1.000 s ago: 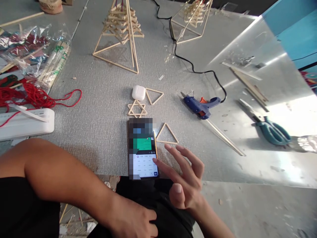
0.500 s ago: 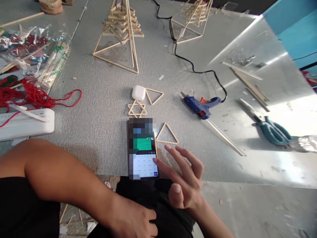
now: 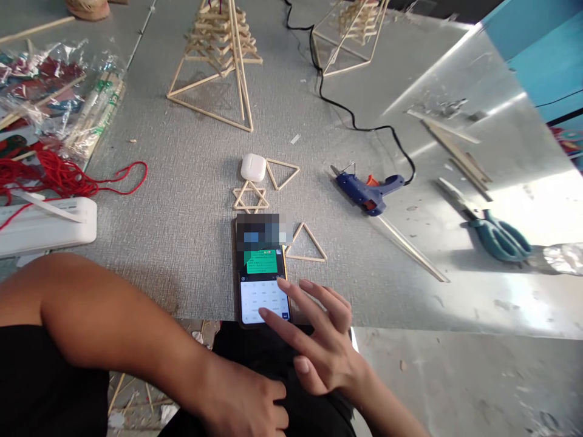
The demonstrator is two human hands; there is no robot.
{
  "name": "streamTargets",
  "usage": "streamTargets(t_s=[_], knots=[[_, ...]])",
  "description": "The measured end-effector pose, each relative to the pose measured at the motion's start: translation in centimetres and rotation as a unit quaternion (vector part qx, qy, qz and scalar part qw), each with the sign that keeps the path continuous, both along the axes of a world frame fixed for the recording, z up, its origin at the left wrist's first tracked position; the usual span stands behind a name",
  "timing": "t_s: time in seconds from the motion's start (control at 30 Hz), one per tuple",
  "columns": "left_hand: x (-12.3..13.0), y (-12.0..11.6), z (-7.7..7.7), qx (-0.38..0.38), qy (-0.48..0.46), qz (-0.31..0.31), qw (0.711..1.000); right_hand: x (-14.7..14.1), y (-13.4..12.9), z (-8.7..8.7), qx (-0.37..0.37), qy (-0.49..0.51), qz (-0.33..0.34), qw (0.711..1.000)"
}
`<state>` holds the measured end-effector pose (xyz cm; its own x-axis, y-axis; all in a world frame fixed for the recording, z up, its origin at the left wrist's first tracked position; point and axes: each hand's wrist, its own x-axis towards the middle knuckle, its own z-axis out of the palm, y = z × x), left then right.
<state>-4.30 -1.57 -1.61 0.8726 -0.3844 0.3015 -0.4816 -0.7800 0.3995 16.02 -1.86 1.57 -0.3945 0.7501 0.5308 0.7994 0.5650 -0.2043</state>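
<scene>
Just left of my right hand point(image 3: 328, 352), the nearer one, its grip released, the smartphone point(image 3: 262, 292) points lengthwise away from me.

Phone point(image 3: 265, 300): dark body, green block above pale keypad. Tabletop point(image 3: 182, 152): grey, fine mottled pattern. Glue gun point(image 3: 359, 193): dark blue, orange trigger point(image 3: 372, 180), black cable point(image 3: 339, 106). Scissors point(image 3: 501, 238): teal handles, silvery blades. Yarn point(image 3: 54, 173): solid red. Case point(image 3: 253, 167) and power strip point(image 3: 54, 227): both white. Star point(image 3: 249, 207) and triangles point(image 3: 307, 259): pale tan. Wall point(image 3: 542, 36): light blue. Trousers point(image 3: 237, 349): black.
</scene>
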Motion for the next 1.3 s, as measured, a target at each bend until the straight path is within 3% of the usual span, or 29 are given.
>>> streamTargets(t_s=[0.13,0.33,0.63,0.97,1.3], knots=[[-0.15,-0.22,-0.33,-0.009,-0.007,0.005,1.0,-0.26,-0.11,-0.36,0.004,-0.017,-0.009,1.0],[-0.12,0.05,0.0,-0.012,-0.012,0.002,1.0,0.05,-0.24,-0.57,-0.001,0.029,-0.118,0.993],[0.01,0.1,0.12,0.005,0.003,-0.002,1.0,-0.19,-0.33,-0.64,0.012,0.032,-0.055,0.998],[-0.14,-0.09,-0.34,-0.01,-0.028,0.006,1.0,-0.31,-0.18,-0.77,0.021,0.069,-0.104,0.992],[-0.19,-0.38,-0.58,-0.007,-0.023,0.009,1.0,-0.6,-0.13,-0.59,0.042,0.065,-0.081,0.994]])
